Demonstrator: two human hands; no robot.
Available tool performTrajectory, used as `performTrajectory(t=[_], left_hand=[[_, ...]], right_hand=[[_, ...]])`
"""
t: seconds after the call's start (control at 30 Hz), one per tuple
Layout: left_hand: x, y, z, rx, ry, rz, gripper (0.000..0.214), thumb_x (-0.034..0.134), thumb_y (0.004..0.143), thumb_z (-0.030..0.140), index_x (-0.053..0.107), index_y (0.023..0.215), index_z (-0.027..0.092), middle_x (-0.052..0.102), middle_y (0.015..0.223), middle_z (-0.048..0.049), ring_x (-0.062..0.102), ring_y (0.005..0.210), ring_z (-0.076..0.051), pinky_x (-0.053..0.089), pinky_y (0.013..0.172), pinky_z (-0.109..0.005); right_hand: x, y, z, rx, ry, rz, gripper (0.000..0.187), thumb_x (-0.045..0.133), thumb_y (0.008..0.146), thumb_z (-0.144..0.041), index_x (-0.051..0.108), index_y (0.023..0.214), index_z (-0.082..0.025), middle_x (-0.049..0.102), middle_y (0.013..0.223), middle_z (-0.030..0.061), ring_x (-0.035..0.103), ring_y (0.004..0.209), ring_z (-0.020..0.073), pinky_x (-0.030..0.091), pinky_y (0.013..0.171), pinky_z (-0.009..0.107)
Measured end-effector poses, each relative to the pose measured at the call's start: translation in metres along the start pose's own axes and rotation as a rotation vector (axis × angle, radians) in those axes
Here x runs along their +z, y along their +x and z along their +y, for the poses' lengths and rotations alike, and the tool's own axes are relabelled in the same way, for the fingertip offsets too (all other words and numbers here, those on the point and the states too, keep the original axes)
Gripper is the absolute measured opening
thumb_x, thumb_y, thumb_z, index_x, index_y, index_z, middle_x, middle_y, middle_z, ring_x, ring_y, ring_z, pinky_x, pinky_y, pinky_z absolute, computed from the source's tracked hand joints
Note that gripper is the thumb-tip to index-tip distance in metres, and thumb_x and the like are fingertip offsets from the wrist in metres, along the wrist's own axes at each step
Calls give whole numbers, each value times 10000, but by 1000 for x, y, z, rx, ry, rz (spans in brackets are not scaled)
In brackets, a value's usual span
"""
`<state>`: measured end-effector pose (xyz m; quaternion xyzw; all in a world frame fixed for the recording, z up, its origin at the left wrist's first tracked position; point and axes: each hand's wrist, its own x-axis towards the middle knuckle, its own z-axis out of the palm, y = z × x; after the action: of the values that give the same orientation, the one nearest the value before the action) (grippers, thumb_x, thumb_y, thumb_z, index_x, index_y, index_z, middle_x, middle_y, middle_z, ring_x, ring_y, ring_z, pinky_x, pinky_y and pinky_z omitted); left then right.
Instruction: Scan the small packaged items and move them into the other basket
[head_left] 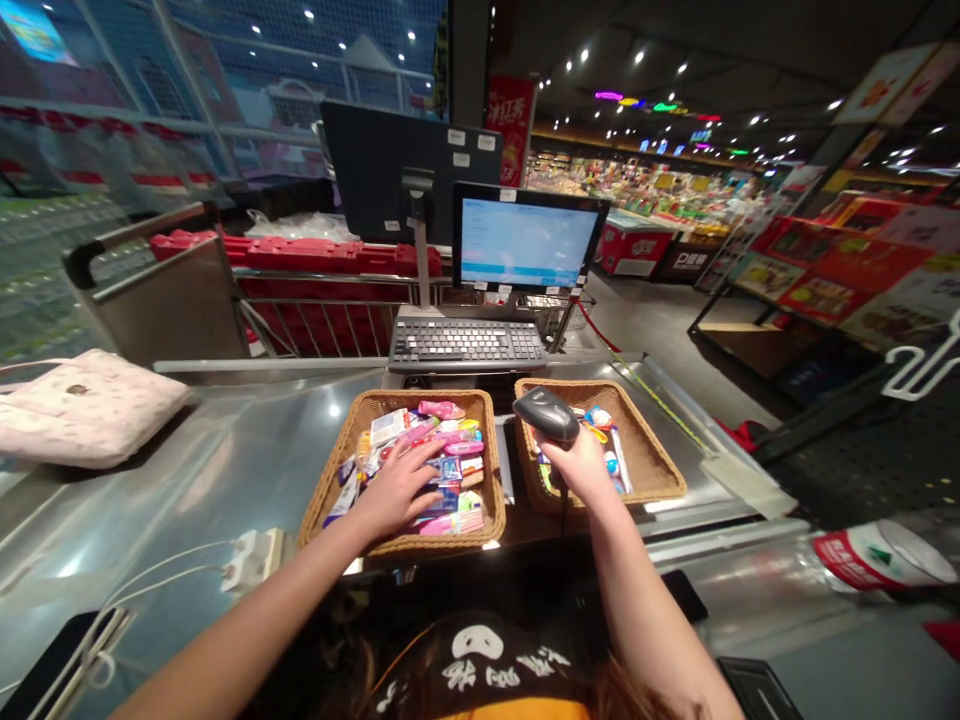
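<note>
Black scanner [546,414] sits clenched in the right fingers [559,440] above the right wicker basket [645,470], while the spread left fingers [424,455] rest on bright packets [465,450] in the left wicker basket [420,395], both baskets on the steel counter [225,480].

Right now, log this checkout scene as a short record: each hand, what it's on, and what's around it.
left hand: spread on small packages in the left basket
right hand: gripping a scanner above the right basket
right basket contents: more small packages, partly hidden by the right hand
surface: steel counter under both baskets
ahead: keyboard, screen
beyond: shopping cart
counter left: handbag, power strip
</note>
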<state>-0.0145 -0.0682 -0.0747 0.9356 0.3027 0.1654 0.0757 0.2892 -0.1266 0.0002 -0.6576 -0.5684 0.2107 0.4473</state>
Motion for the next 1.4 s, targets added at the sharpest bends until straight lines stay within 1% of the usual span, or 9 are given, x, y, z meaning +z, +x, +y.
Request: performTrajectory(t=[0.13, 0.3, 0.6, 0.67, 0.8, 0.9, 1.07, 1.23, 1.4], left_hand=[[-1, 24, 4, 19, 18, 24, 237, 480, 937, 373, 642, 1006, 215, 440, 1479, -129, 380, 1376, -286, 193, 1146, -598], [6, 79, 29, 72, 25, 36, 248, 482, 936, 363, 632, 1064, 213, 426, 1484, -143, 393, 1367, -282, 188, 1144, -616], [64, 213, 69, 68, 116, 51, 300, 627, 824, 431, 672, 968, 172, 414, 1479, -197, 335, 1390, -368, 215, 1096, -674], [81, 241, 78, 22, 166, 11, 386, 651, 778, 505, 694, 917, 147, 413, 1474, -216, 292, 1404, -394, 172, 1112, -661], [116, 280, 96, -95, 273, -261, 594, 671, 718, 576, 695, 1085, 109, 354, 1514, -207, 211, 1430, -386, 96, 1168, -522], [140, 294, 104, -158, 300, -369, 673, 702, 692, 563, 663, 1177, 99, 410, 1469, -227, 252, 1395, -408, 137, 1143, -501], [166, 303, 105, -200, 316, -429, 511, 756, 676, 399, 702, 1109, 132, 583, 1297, -212, 341, 1313, -411, 219, 1073, -505], [175, 311, 101, -206, 256, -421, 251, 603, 815, 256, 733, 984, 124, 680, 1101, -185, 489, 1177, -351, 276, 1028, -463], [176, 314, 108, -174, 94, -357, 314, 518, 867, 321, 712, 964, 93, 674, 1058, -202, 486, 1169, -354, 255, 1056, -477]], right_hand=[[-30, -6, 16, 103, -41, 100, 221, 637, 660, -335, 679, 796, -166, 708, 745, 70, 660, 738, 252, 518, 697, 347], [-73, -12, 43, 139, -22, 251, 288, 668, 649, -371, 677, 819, -138, 720, 786, 87, 668, 743, 251, 518, 693, 346], [-136, -22, 73, 210, -16, 410, 372, 675, 625, -386, 697, 889, -125, 738, 866, 114, 678, 829, 273, 518, 804, 397], [-145, -24, 77, 219, -12, 416, 358, 671, 624, -373, 694, 884, -128, 738, 867, 108, 676, 825, 264, 519, 798, 384], [-158, -23, 83, 225, 13, 430, 321, 656, 621, -361, 680, 853, -141, 736, 845, 94, 673, 802, 254, 524, 758, 364], [-165, -19, 88, 223, 26, 405, 314, 657, 617, -337, 682, 861, -141, 737, 861, 92, 674, 802, 254, 522, 755, 363], [-167, -10, 96, 196, 35, 382, 284, 653, 637, -319, 685, 862, -149, 737, 864, 86, 670, 789, 247, 522, 756, 365], [-166, -2, 102, 162, 45, 356, 256, 667, 663, -313, 684, 856, -147, 738, 868, 84, 672, 783, 237, 524, 743, 342], [-166, 2, 105, 157, 53, 359, 251, 668, 672, -315, 684, 861, -149, 738, 870, 82, 673, 786, 235, 524, 739, 337]])
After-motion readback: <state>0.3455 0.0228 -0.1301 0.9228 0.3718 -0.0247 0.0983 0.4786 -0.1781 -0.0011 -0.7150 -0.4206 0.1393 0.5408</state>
